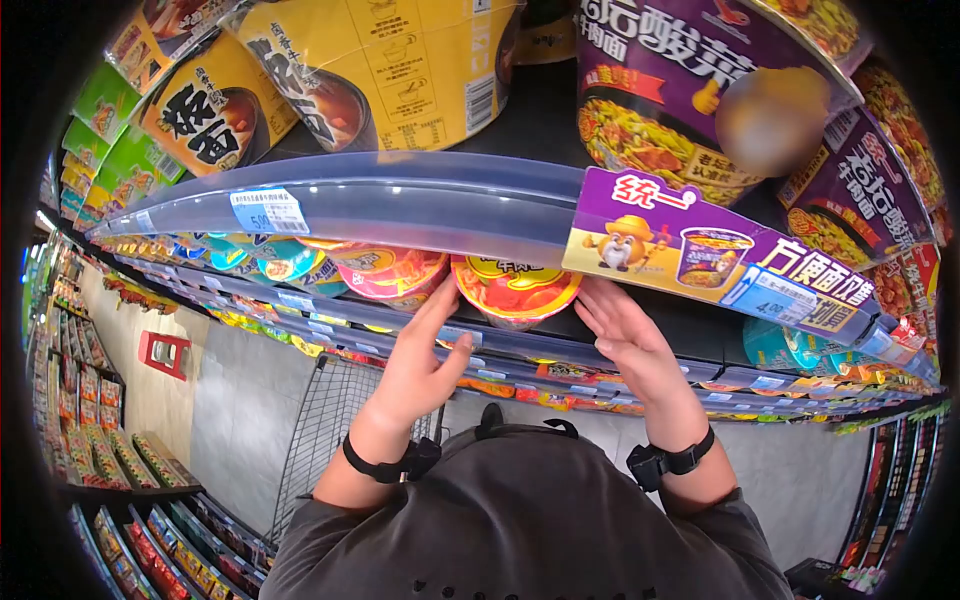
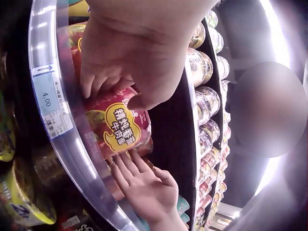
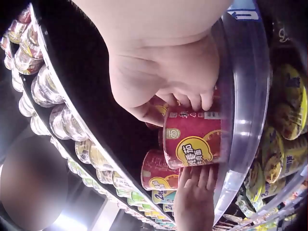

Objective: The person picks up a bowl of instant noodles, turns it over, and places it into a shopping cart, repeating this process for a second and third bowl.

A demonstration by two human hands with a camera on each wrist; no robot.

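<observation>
A red noodle cup (image 1: 515, 291) with a yellow label stands on the lower shelf, between the two hands in the head view. The left hand (image 1: 420, 352) lies along its left side, fingers nearly straight and thumb apart. On its right side is the right hand (image 1: 638, 345), palm inward with fingers extended. In the left wrist view both hands flank the red cup (image 2: 120, 126), the left hand (image 2: 130, 57) above and the right hand (image 2: 149, 195) below. The right wrist view shows the cup (image 3: 193, 139) between the right hand (image 3: 166, 77) and the left hand (image 3: 195, 199).
A shelf rail (image 1: 400, 205) with price tags runs above the hands. Large yellow tubs (image 1: 400, 75) and purple tubs (image 1: 690, 100) fill the shelf above. Another red cup (image 1: 390, 275) stands left of the left hand. Below is a shopping cart (image 1: 335, 420), with a red stool (image 1: 165, 355) farther left.
</observation>
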